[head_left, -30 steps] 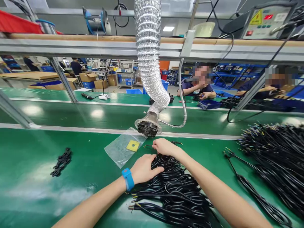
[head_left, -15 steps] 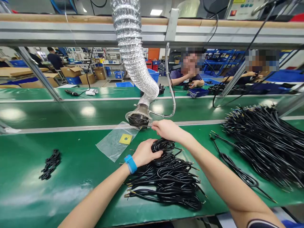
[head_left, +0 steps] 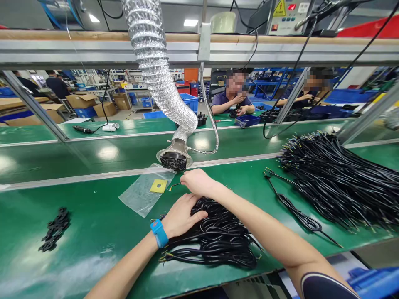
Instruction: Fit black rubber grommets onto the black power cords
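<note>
Right hand (head_left: 198, 182) apparently pinches a cable (head_left: 176, 185) well behind bench's front edge (head_left: 268, 270).

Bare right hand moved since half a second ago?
Yes: the bare right hand has shifted left and down in the picture, judged against the round black grille at the mouth of the silver foil duct.

The person's right hand (head_left: 197, 182) hides most of a cable (head_left: 177, 184), its end poking out, while the left hand (head_left: 182, 216) covers part of the cable heap (head_left: 218, 245), and whether it grips or merely rests cannot be told. The right picture edge cuts off the larger cable bundle (head_left: 339, 178), the top edge the foil duct (head_left: 149, 50). Two co-workers' heads are blurred, and the control box's (head_left: 288, 18) lettering is too small to read.
</note>
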`<state>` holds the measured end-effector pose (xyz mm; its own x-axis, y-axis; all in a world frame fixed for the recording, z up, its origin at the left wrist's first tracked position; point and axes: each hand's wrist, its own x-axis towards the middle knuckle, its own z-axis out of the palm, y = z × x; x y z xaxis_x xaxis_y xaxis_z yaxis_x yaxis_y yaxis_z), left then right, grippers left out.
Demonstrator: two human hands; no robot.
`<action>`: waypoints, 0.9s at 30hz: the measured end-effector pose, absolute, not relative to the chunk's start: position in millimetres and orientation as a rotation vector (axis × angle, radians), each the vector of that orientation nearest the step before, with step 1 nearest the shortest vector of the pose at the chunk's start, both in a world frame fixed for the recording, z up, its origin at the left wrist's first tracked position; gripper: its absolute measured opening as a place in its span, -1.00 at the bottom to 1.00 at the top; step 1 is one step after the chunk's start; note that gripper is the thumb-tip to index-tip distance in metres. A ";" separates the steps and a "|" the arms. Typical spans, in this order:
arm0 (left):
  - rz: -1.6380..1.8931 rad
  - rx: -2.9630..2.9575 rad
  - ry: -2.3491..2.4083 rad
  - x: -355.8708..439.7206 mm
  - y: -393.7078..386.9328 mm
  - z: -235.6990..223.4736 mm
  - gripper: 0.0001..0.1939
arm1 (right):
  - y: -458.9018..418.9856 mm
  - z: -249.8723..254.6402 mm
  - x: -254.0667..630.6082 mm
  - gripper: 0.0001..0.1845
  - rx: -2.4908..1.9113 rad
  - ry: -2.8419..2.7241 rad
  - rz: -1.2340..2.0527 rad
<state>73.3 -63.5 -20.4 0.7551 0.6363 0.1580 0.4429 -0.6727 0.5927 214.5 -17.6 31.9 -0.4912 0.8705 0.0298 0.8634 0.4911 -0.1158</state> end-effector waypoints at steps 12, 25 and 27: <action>0.866 2.397 1.381 3.1 -16.4 -17.0 -0.68 | -0.9 -13.5 208.1 -0.76 -1.246 -2.196 0.818; 0.757 1.495 1.138 -4.6 -12.3 -12.4 -0.51 | 7.3 -27.0 211.1 -0.77 -0.991 -2.077 1.241; 0.702 1.474 1.078 -5.8 -11.5 -10.4 -0.53 | 8.2 -27.3 212.0 -0.75 -0.952 -2.080 1.316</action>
<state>-5.8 -11.5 -10.4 0.4050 0.9038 -0.1381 0.2387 0.0413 0.9702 212.0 8.2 -27.3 -0.6323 0.7736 0.0419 0.2936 0.2893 -0.9111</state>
